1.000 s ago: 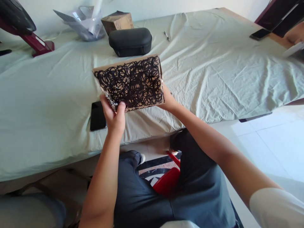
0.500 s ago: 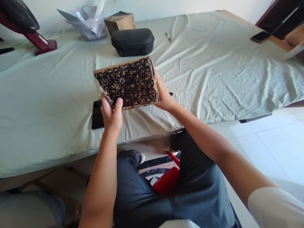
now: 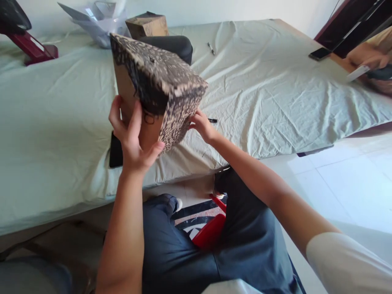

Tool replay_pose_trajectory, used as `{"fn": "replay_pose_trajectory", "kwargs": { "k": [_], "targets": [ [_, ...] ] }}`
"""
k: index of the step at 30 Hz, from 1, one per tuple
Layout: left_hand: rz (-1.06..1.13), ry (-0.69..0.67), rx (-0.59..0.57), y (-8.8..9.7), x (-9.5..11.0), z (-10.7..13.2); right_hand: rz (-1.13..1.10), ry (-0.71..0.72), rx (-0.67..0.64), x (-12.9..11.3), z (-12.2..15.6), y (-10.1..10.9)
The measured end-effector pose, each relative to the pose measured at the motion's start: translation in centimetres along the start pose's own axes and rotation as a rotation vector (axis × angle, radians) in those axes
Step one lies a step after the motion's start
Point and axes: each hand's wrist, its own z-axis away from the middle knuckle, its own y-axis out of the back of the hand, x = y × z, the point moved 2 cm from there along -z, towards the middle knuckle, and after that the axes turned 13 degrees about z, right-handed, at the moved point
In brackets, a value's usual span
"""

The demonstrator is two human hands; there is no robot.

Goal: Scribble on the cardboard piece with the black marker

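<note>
I hold a cardboard box (image 3: pixel 159 81) covered in black marker scribbles, lifted above the near edge of the table and tilted so one corner points at me. My left hand (image 3: pixel 131 139) grips its plain brown side from below, thumb under the scribbled face. My right hand (image 3: pixel 202 124) touches the lower right edge of the box, fingers partly hidden behind it. A black marker (image 3: pixel 212 120) lies on the cloth just beyond my right hand. A black phone (image 3: pixel 115 152) lies on the cloth under my left hand.
The table carries a pale green cloth (image 3: pixel 269 90). At the back are a black case (image 3: pixel 177 44), a small brown box (image 3: pixel 147 24), crumpled clear plastic (image 3: pixel 92 20) and a pen (image 3: pixel 211 47). Another person's hand (image 3: pixel 372 61) and a phone (image 3: pixel 320 53) are at the far right.
The box has been turned and raised: its scribbled flat face, earlier toward me, now tilts away and a corner faces me. My left hand shifted under its side.
</note>
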Motion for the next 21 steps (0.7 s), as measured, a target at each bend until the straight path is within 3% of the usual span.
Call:
{"fn": "replay_pose_trajectory", "kwargs": {
  "k": [2, 5, 9, 13, 18, 21],
  "targets": [
    [-0.022, -0.022, -0.078, 0.1, 0.3, 0.1, -0.076, -0.087, 0.026, 0.3, -0.1, -0.3],
    [-0.005, 0.110, -0.094, 0.1, 0.5, 0.2, -0.119, -0.186, 0.037, 0.8, -0.4, -0.6],
    [-0.028, 0.217, -0.081, -0.7, 1.2, 0.4, -0.088, -0.188, 0.086, 0.9, -0.4, -0.9],
    [-0.075, 0.184, -0.094, -1.5, 1.8, 0.4, -0.060, -0.204, 0.069, 0.9, -0.2, -1.3],
    [-0.038, 0.134, -0.011, -1.7, 1.7, 0.6, -0.049, -0.169, 0.036, 1.2, -0.4, -1.1],
    [0.084, 0.217, 0.091, -1.8, 1.0, 0.8, -0.062, -0.101, 0.005, 1.3, -0.5, -1.0]
  ]
}}
